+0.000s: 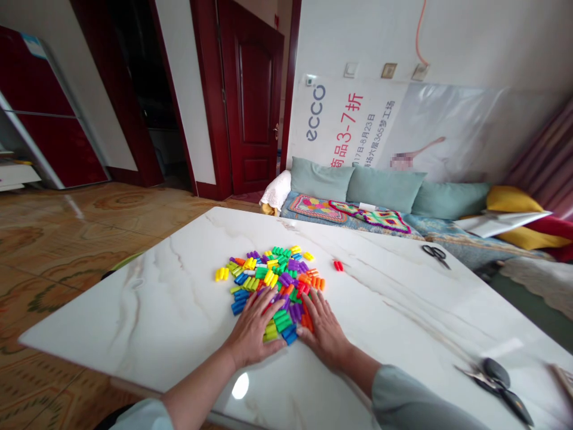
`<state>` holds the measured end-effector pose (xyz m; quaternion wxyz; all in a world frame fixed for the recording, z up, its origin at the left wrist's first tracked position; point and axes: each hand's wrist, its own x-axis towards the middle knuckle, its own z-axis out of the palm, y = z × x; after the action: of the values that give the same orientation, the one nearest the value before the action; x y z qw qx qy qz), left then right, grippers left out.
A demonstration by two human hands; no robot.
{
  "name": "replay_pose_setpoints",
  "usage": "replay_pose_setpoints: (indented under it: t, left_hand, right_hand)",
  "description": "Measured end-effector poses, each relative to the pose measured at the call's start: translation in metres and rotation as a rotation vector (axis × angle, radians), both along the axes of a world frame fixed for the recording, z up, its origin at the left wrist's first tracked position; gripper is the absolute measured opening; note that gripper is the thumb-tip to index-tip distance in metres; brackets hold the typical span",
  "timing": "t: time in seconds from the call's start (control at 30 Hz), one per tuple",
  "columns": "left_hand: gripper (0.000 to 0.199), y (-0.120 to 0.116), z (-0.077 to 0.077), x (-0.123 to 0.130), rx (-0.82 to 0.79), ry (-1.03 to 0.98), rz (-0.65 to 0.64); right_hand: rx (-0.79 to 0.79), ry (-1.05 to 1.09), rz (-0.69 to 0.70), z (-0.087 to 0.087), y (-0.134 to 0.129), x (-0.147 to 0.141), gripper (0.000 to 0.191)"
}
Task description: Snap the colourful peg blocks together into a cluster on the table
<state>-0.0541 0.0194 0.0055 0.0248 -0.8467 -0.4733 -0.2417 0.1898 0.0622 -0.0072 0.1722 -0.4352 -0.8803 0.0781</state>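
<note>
A pile of small, ribbed plastic pieces in yellow, green, blue, purple, orange, red and white lies on the white marble-patterned table. My left hand rests palm down on the near left side of the pile, its fingers spread over the pieces. Across from it, my right hand lies on the right side, fingers stretched out over orange and red pieces. Green and blue pieces show between the two thumbs. What lies beneath the palms is hidden. One red piece sits apart, right of the pile.
Black-handled scissors lie near the table's far right edge. Pliers or snips with dark handles are at the near right. Behind the table stands a sofa with grey-green cushions. A red door is at the back.
</note>
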Motion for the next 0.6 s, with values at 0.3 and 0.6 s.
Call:
replay_pose_setpoints:
  t: [0.3,0.6]
  left_hand:
    - [0.07,0.0,-0.001,0.0,-0.036,0.01,0.038]
    - [0.067,0.0,-0.003,-0.001,-0.061,0.004,0.042]
  right_hand:
    - [0.007,0.233,-0.299,0.008,0.059,-0.022,0.064]
    - [0.195,0.112,-0.493,0.002,0.141,0.036,0.046]
